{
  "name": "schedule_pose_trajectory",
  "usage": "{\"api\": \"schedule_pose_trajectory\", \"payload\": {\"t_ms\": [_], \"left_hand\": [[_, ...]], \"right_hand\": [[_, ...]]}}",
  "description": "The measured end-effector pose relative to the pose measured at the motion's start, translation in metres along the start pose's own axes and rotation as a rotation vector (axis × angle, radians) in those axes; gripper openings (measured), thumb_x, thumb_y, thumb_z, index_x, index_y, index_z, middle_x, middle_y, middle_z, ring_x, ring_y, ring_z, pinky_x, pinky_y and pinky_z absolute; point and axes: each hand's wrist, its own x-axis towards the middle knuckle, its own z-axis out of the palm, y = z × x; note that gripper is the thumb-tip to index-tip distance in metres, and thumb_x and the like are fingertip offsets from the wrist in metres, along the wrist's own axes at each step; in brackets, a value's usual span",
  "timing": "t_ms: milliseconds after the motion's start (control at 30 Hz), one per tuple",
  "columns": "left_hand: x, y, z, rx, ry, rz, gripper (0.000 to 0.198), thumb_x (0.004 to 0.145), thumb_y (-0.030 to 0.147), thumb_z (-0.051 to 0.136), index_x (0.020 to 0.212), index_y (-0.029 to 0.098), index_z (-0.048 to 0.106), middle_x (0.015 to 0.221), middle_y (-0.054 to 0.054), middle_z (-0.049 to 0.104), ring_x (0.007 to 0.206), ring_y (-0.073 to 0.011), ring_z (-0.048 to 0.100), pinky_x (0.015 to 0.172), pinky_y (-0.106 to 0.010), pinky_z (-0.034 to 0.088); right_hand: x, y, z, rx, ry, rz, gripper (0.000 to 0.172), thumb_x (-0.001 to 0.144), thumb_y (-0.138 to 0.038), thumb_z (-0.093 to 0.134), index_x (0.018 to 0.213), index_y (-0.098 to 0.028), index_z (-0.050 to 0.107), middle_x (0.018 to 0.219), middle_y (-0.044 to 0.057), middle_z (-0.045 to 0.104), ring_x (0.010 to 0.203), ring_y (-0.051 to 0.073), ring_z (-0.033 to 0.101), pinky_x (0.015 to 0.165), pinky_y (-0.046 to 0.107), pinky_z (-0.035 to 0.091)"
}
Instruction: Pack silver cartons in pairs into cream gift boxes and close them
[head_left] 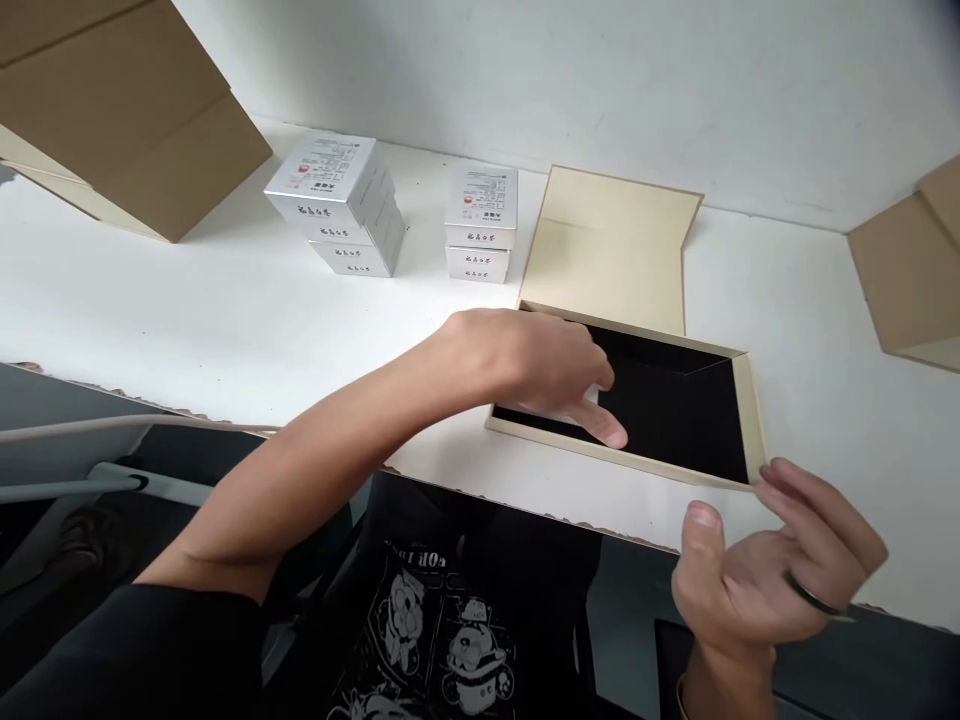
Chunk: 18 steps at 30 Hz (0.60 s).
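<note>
A cream box [752, 410] with a black inside lies open on the white table, its lid [611, 250] folded back toward the wall. My left hand [551, 365] reaches into the box's left end, gripping a small white box [591, 394] that is mostly hidden beneath the palm. At the box's near right corner is my right hand [780, 560], palm up, thumb and fingers apart, its fingertips touching the corner. Behind the left forearm stand two stacks of small silver-white boxes, a larger one [334, 205] and a narrower one [481, 222].
A large brown carton [127, 120] stands at the back left of the table [225, 330]. Another brown carton [911, 270] is at the right edge. The wall [562, 80] runs along the back. The table's chipped front edge lies close to my body.
</note>
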Motion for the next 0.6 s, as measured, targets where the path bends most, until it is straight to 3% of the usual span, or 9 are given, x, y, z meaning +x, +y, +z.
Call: {"api": "schedule_pose_trajectory", "payload": {"t_ms": [67, 133, 200, 267, 333, 433, 600], "left_hand": [[0.001, -0.005, 0.001, -0.037, 0.145, 0.032, 0.049, 0.099, 0.068, 0.05, 0.11, 0.027, 0.074, 0.107, -0.006, 0.072, 0.099, -0.0287, 0.068, 0.084, -0.04, 0.052], [0.002, -0.018, 0.0, -0.055, 0.521, 0.001, 0.042, 0.104, 0.058, 0.047, 0.108, 0.024, 0.071, 0.109, -0.008, 0.07, 0.106, -0.0293, 0.066, 0.09, -0.043, 0.05], [0.005, -0.041, -0.003, -0.081, 0.933, -0.178, 0.031, 0.102, 0.05, 0.053, 0.111, 0.023, 0.065, 0.112, -0.01, 0.068, 0.116, -0.0322, 0.06, 0.097, -0.049, 0.046], [0.012, -0.074, -0.005, -0.13, 1.183, -0.403, 0.037, 0.091, 0.047, 0.071, 0.116, 0.024, 0.057, 0.113, -0.01, 0.066, 0.121, -0.0355, 0.054, 0.099, -0.057, 0.042], [0.018, -0.107, -0.006, -0.226, 1.251, -0.565, 0.063, 0.073, 0.043, 0.088, 0.12, 0.025, 0.05, 0.109, -0.01, 0.065, 0.115, -0.0367, 0.054, 0.095, -0.061, 0.042], [0.023, -0.139, -0.002, -0.36, 1.24, -0.665, 0.077, 0.06, 0.032, 0.091, 0.12, 0.027, 0.043, 0.105, -0.01, 0.063, 0.1, -0.0363, 0.059, 0.083, -0.061, 0.046], [0.021, -0.136, 0.005, -0.35, 1.256, -0.631, 0.082, 0.052, 0.025, 0.092, 0.115, 0.028, 0.039, 0.102, -0.009, 0.062, 0.099, -0.0374, 0.061, 0.078, -0.058, 0.05]], "right_hand": [[0.001, -0.004, 0.003, 0.035, -0.018, 0.014, 0.061, 0.073, -0.016, 0.082, 0.13, -0.017, 0.061, 0.114, 0.015, 0.063, 0.1, 0.031, 0.065, 0.078, 0.047, 0.059], [0.001, -0.007, 0.005, 0.073, -0.028, 0.026, 0.062, 0.074, -0.013, 0.081, 0.132, -0.016, 0.06, 0.117, 0.015, 0.063, 0.103, 0.03, 0.064, 0.083, 0.048, 0.059], [0.001, -0.009, 0.008, 0.101, -0.043, 0.05, 0.06, 0.075, -0.012, 0.081, 0.13, -0.014, 0.059, 0.119, 0.017, 0.062, 0.108, 0.03, 0.063, 0.087, 0.049, 0.058], [0.0, -0.012, 0.01, 0.102, -0.061, 0.077, 0.054, 0.077, -0.015, 0.081, 0.127, -0.013, 0.06, 0.122, 0.018, 0.061, 0.113, 0.031, 0.061, 0.09, 0.049, 0.057], [-0.001, -0.015, 0.011, 0.078, -0.071, 0.105, 0.049, 0.079, -0.017, 0.08, 0.124, -0.013, 0.061, 0.124, 0.018, 0.06, 0.116, 0.031, 0.059, 0.092, 0.049, 0.055], [-0.002, -0.018, 0.012, 0.052, -0.069, 0.136, 0.046, 0.08, -0.018, 0.079, 0.123, -0.015, 0.06, 0.122, 0.017, 0.059, 0.116, 0.031, 0.058, 0.092, 0.049, 0.054], [-0.004, -0.017, 0.014, 0.061, -0.061, 0.129, 0.047, 0.079, -0.018, 0.08, 0.122, -0.015, 0.06, 0.122, 0.017, 0.059, 0.115, 0.03, 0.058, 0.091, 0.048, 0.054]]}}
